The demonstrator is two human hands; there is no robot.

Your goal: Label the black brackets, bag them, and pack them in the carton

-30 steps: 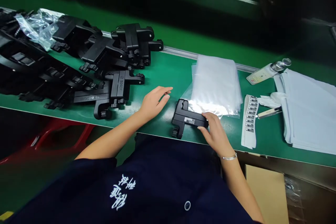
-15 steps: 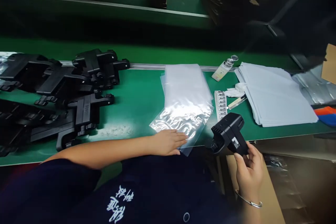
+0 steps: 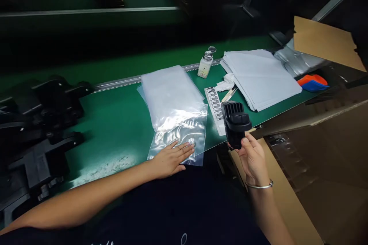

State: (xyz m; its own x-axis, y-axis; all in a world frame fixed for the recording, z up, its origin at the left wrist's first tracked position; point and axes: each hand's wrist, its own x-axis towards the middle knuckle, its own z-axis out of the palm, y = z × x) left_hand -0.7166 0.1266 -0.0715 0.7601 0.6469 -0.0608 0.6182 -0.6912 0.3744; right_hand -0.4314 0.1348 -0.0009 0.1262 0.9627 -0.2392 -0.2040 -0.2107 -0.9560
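My left hand (image 3: 173,158) lies flat, fingers spread, on the near end of a stack of clear plastic bags (image 3: 172,95). The top bag is shiny and wrinkled, and its lower corner reaches the table's front edge. In my right hand (image 3: 254,159) is a black plastic device (image 3: 236,122) with a ribbed end, held up just past the table edge. Its label is not visible from this side. Beyond it a strip of printed labels (image 3: 214,109) lies beside a crumpled white tissue (image 3: 225,83) and a small flat tool (image 3: 229,94).
Several black plastic devices (image 3: 37,160) are piled at the left of the green table (image 3: 106,122). A small bottle (image 3: 205,65) with its lid up stands behind the labels. White sheets (image 3: 261,78), an orange and blue item (image 3: 313,83) and cardboard (image 3: 327,42) are at the right.
The view has swung to the right. My right hand has turned the black device, so its ribbed end shows instead of the labelled side. My left hand's fingers are more spread on the bag.
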